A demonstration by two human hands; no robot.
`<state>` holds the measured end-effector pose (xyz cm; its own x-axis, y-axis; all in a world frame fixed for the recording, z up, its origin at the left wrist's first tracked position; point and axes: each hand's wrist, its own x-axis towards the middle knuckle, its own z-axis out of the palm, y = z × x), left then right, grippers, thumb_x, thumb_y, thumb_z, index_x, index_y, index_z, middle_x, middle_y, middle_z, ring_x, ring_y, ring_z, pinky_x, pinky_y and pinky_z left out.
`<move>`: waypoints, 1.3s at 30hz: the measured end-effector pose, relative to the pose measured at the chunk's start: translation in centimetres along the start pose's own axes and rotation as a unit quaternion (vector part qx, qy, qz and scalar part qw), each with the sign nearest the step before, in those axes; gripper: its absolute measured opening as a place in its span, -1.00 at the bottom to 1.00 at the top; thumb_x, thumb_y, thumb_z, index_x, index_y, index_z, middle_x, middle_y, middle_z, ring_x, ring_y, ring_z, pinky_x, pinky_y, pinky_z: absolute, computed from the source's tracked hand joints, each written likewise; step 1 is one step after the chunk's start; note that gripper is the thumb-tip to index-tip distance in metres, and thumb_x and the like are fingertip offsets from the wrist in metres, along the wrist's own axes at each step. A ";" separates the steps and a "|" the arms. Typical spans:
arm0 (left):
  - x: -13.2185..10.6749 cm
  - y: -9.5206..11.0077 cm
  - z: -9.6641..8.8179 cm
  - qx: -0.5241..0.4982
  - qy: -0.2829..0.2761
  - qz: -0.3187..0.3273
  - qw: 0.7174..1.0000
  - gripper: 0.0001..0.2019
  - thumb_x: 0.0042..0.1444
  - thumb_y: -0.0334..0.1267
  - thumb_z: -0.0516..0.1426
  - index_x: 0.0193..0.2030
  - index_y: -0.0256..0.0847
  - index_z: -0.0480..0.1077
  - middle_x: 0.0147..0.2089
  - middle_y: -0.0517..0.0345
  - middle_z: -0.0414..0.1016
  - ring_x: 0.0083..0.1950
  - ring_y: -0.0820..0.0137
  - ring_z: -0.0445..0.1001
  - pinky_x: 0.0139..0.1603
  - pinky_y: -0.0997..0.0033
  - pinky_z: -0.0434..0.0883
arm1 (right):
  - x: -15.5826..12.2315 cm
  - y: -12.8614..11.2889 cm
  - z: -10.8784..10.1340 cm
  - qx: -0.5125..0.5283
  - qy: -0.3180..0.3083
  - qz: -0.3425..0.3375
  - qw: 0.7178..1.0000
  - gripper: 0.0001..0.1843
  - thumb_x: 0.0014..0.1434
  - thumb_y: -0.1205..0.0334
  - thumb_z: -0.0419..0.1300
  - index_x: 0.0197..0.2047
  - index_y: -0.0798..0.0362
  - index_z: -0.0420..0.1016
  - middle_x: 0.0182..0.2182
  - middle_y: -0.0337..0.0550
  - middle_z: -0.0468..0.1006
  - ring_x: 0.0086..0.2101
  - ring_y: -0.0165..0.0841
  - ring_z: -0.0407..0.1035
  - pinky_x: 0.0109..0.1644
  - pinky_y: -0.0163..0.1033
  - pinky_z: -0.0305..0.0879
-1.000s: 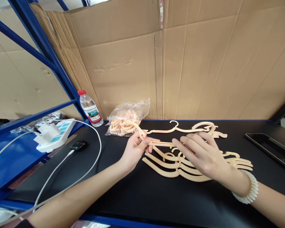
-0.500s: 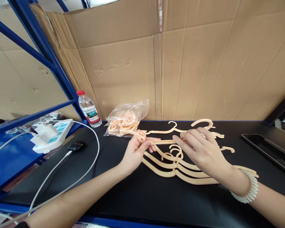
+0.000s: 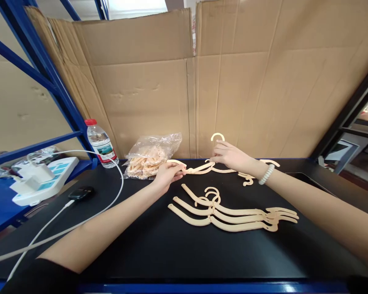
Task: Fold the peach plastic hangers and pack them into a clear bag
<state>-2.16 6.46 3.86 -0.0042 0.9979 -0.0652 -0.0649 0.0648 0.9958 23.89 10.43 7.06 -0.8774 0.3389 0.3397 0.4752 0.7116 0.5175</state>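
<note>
A beige plastic folding hanger (image 3: 200, 168) is held between both hands over the back of the black table. My left hand (image 3: 168, 176) pinches the joint near its left end. My right hand (image 3: 231, 157) grips it close to the middle, and its curved hook (image 3: 217, 136) stands up above the fingers. Another beige hanger (image 3: 224, 170) lies right behind and below it, partly hidden by my right hand. Nearer to me, several similar hangers (image 3: 239, 218) lie nested together, hooks pointing away and right ends folded.
A clear plastic bag (image 3: 153, 157) of beige hanger parts sits behind my left hand. Left of it stand a water bottle (image 3: 101, 143), a black charging case (image 3: 81, 193) with a white cable, and a power strip (image 3: 53, 179). A dark tablet (image 3: 305, 179) lies partly behind my right arm.
Both hands have moved with the held hanger from above the nested hangers toward the back of the table. Its hook now points upward. The view has shifted slightly, showing more on the right.
</note>
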 end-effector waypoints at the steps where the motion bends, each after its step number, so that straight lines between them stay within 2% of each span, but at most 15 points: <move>1: 0.6 -0.3 0.2 -0.002 0.006 -0.012 1.000 -0.89 0.09 -0.32 0.25 -0.36 -0.34 0.46 -0.40 0.07 0.51 -0.33 0.46 0.51 -0.29 0.53 0.44 | 0.2 0.4 0.8 0.006 -0.017 -0.001 1.000 -0.70 0.27 0.47 0.03 -0.16 0.03 0.57 -0.35 -0.14 0.45 -0.20 -0.29 0.27 0.19 0.01 0.09; 3: 1.5 -0.9 0.7 -0.008 0.016 -0.040 0.999 -0.86 0.18 -0.29 0.19 -0.19 -0.34 0.45 -0.22 0.04 0.52 -0.23 0.41 0.51 -0.20 0.38 0.48 | 0.5 0.9 2.2 0.008 -0.031 0.000 0.999 -0.73 0.28 0.43 0.05 -0.19 0.04 0.58 -0.37 -0.13 0.45 -0.20 -0.28 0.27 0.17 -0.04 0.10; 5: 2.2 -1.4 1.0 -0.015 0.022 -0.065 0.998 -0.74 0.24 -0.22 0.14 0.01 -0.29 0.38 -0.02 0.00 0.46 -0.11 0.31 0.50 -0.12 0.21 0.50 | 0.6 1.0 3.3 0.006 -0.037 0.002 0.999 -0.74 0.29 0.40 0.06 -0.21 0.06 0.58 -0.38 -0.11 0.46 -0.21 -0.28 0.27 0.13 -0.09 0.12; 8: 2.6 -1.8 1.2 -0.033 0.032 -0.081 0.996 -0.67 0.24 -0.19 0.13 0.10 -0.26 0.33 0.08 -0.04 0.41 -0.01 0.25 0.47 -0.05 0.11 0.47 | 0.3 1.1 4.4 0.002 -0.043 0.005 0.999 -0.75 0.29 0.39 0.06 -0.23 0.08 0.58 -0.37 -0.08 0.48 -0.21 -0.27 0.27 0.10 -0.12 0.12; 13: 2.7 -1.7 0.8 -0.061 0.036 -0.076 0.995 -0.68 0.24 -0.20 0.13 0.09 -0.27 0.34 0.07 -0.03 0.41 -0.02 0.25 0.47 -0.06 0.12 0.48 | -1.0 1.6 5.4 -0.006 -0.050 0.014 0.999 -0.73 0.27 0.47 0.04 -0.22 0.07 0.57 -0.33 -0.07 0.49 -0.19 -0.25 0.27 0.13 -0.10 0.05; 16: 2.8 -1.3 0.4 -0.063 0.054 -0.071 0.994 -0.70 0.25 -0.20 0.13 0.07 -0.27 0.35 0.04 -0.01 0.43 -0.07 0.29 0.49 -0.11 0.16 0.50 | -1.4 1.7 5.9 -0.002 -0.058 0.019 0.998 -0.73 0.28 0.45 0.03 -0.22 0.07 0.56 -0.33 -0.07 0.49 -0.19 -0.25 0.27 0.12 -0.10 0.05; 20: 2.3 -0.4 0.0 -0.050 0.068 -0.062 0.994 -0.84 0.18 -0.30 0.19 -0.13 -0.33 0.40 -0.19 0.01 0.54 -0.27 0.39 0.54 -0.24 0.36 0.52 | -1.0 1.6 6.5 0.011 -0.066 0.026 0.997 -0.75 0.31 0.41 0.02 -0.21 0.08 0.53 -0.35 -0.07 0.50 -0.18 -0.25 0.26 0.07 -0.13 0.06; 23: 1.6 0.5 -0.2 -0.035 0.049 -0.074 0.995 -0.90 0.13 -0.31 0.22 -0.29 -0.30 0.39 -0.34 -0.06 0.60 -0.37 0.34 0.59 -0.30 0.42 0.52 | -0.4 1.4 7.0 0.025 -0.068 0.033 0.997 -0.77 0.32 0.37 0.03 -0.21 0.10 0.52 -0.32 -0.04 0.50 -0.18 -0.25 0.26 0.01 -0.16 0.09; 26: 1.0 1.1 -0.3 -0.011 0.014 -0.101 0.995 -0.84 0.14 -0.22 0.19 -0.34 -0.29 0.42 -0.38 -0.14 0.62 -0.43 0.29 0.60 -0.37 0.39 0.52 | 0.0 1.0 7.5 0.041 -0.071 0.038 0.996 -0.77 0.33 0.33 0.02 -0.20 0.10 0.52 -0.28 -0.02 0.51 -0.16 -0.24 0.27 0.00 -0.17 0.10; 29: 0.5 1.2 -0.4 0.019 -0.016 -0.103 0.994 -0.87 0.04 -0.26 0.25 -0.36 -0.29 0.44 -0.37 -0.12 0.63 -0.45 0.30 0.60 -0.37 0.40 0.52 | 0.0 0.6 7.8 0.059 -0.071 0.049 0.995 -0.75 0.34 0.31 0.01 -0.16 0.10 0.52 -0.16 0.02 0.51 -0.07 -0.21 0.26 0.03 -0.15 0.11; 34: -0.9 0.5 -0.3 0.087 -0.062 -0.069 0.992 -0.83 -0.10 -0.29 0.32 -0.38 -0.28 0.46 -0.30 -0.11 0.64 -0.43 0.30 0.60 -0.39 0.42 0.51 | -1.1 -0.1 6.8 0.089 -0.072 0.096 0.989 -0.68 0.34 0.35 0.00 0.08 0.12 0.45 -0.02 0.07 0.48 0.03 -0.21 0.23 0.07 -0.14 0.15; 39: -2.7 -0.2 -0.4 0.178 -0.091 0.013 0.980 -0.83 -0.09 -0.26 0.28 -0.34 -0.25 0.46 -0.30 -0.03 0.62 -0.43 0.32 0.57 -0.40 0.41 0.50 | -4.0 0.5 4.4 0.111 -0.074 0.192 0.972 -0.66 0.28 0.47 0.01 0.02 0.11 0.51 -0.04 0.04 0.51 -0.01 -0.23 0.28 0.04 -0.15 0.22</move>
<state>-2.54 3.71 3.84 0.1794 0.9819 -0.0600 0.2853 0.0064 0.9584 27.38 12.15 2.53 -0.6464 0.6789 0.3483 0.7576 0.6254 0.1870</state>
